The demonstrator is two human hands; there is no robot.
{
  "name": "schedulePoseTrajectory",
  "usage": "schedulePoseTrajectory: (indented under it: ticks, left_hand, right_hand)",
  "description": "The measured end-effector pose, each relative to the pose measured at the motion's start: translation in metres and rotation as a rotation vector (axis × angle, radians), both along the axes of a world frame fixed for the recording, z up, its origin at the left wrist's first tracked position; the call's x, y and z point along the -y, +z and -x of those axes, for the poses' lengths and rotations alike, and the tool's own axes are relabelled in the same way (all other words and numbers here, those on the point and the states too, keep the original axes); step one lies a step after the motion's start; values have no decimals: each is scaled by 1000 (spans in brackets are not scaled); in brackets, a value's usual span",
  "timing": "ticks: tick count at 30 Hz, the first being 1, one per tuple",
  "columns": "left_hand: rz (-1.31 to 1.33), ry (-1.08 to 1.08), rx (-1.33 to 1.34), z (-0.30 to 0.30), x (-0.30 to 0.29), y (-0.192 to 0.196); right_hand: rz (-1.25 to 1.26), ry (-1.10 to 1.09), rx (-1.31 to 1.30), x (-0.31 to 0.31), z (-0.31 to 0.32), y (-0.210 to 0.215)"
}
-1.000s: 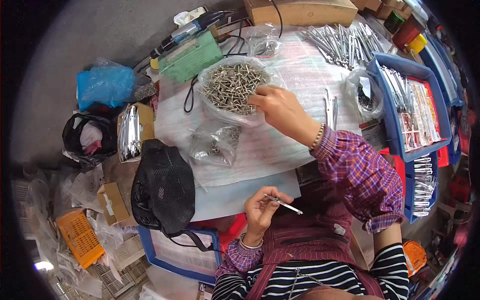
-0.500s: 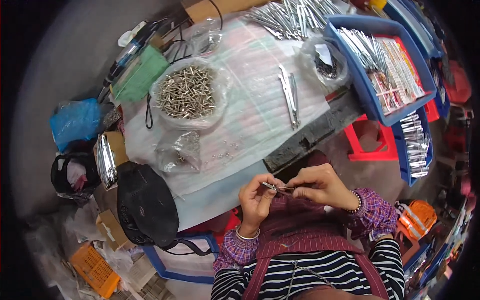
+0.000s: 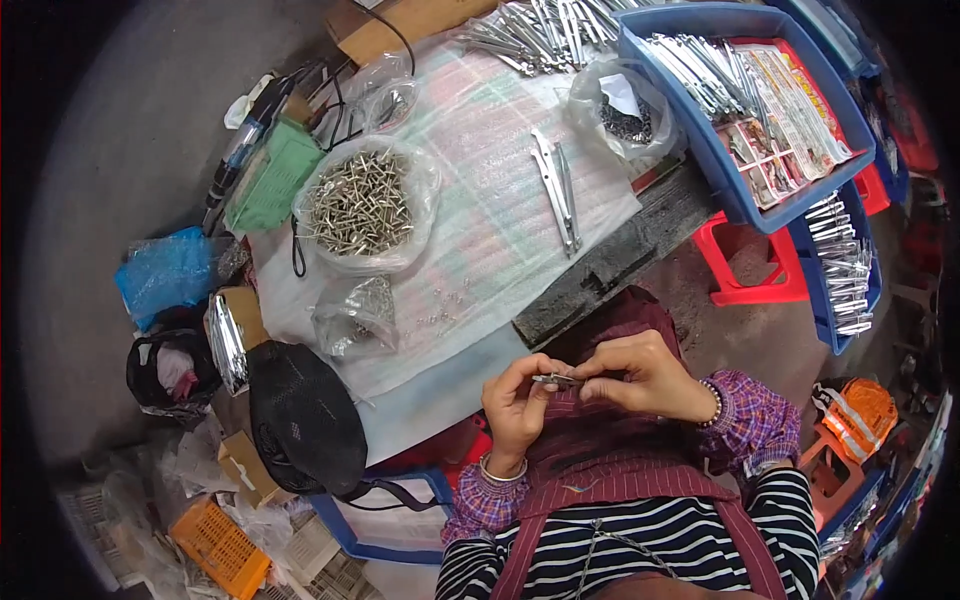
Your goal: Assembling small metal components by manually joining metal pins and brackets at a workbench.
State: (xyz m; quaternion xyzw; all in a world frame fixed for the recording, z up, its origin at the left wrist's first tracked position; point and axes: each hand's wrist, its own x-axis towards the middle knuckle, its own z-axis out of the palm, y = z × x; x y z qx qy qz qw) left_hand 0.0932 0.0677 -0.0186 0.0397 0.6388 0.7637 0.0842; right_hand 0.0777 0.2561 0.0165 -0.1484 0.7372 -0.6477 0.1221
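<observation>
In front of my apron, my left hand [image 3: 514, 408] pinches a small grey metal part [image 3: 552, 379] between thumb and fingers. My right hand [image 3: 640, 375] is closed at the right end of that part, its thumb and forefinger pressed together. The part is too small to name, and whatever sits between the right fingertips is mostly hidden. Both hands are just off the near edge of the table [image 3: 470, 365]. Close ahead lie several tiny metal pieces [image 3: 440, 310] and a clear bag [image 3: 355, 318] of small parts. A pair of long metal strips [image 3: 557, 190] rests farther right on the table.
An open plastic bag of metal pins [image 3: 360, 205] stands at left, with a black cap [image 3: 303, 415] below it. Metal strips [image 3: 545, 35] are heaped at the back. To the right are a blue tray [image 3: 740, 205], a bag of dark parts [image 3: 625, 120] and a red stool [image 3: 755, 290].
My view has shifted slightly, so the table things appear moved. My hands stay together at the small metal part, which now lies flatter, and the right fingers have come closer to it.
</observation>
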Motion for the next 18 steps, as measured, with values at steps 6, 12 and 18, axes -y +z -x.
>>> schedulePoseTrajectory:
  ticks: [6,12,18]
  left_hand:
    - [0,-11,-15,2,-1,2]
    - [-62,-17,-12,3,2,0]
    - [-188,2,16,0,2,-8]
  right_hand:
    - [-26,-18,-36,1,-2,0]
    - [-43,17,2,2,-3,3]
    - [16,-15,-13,6,-5,1]
